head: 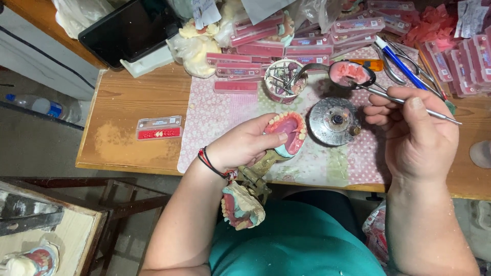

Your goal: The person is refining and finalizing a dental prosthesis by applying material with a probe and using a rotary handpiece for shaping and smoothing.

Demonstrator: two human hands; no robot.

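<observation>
Denture wax-up point(289, 132), pink with a row of teeth, sits gripped in the left hand point(244, 145) over the table's point(128, 110) front edge. Right hand point(414, 134) pinches a thin metal tool point(409, 104), tip near a spoon of pink wax point(349, 73). Round metal burner point(335, 121) sits between them.

bare wood left of the tooth card point(159, 128), pink strip boxes point(286, 46) crowding the back, round metal burner point(335, 121) mid-mat

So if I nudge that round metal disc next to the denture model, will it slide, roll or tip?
The round metal disc lies flat and looks thick, so it probably feels heavy and resists tipping. On the patterned cloth it would likely drag rather than glide. Lying flat, rolling seems unlikely.
</observation>
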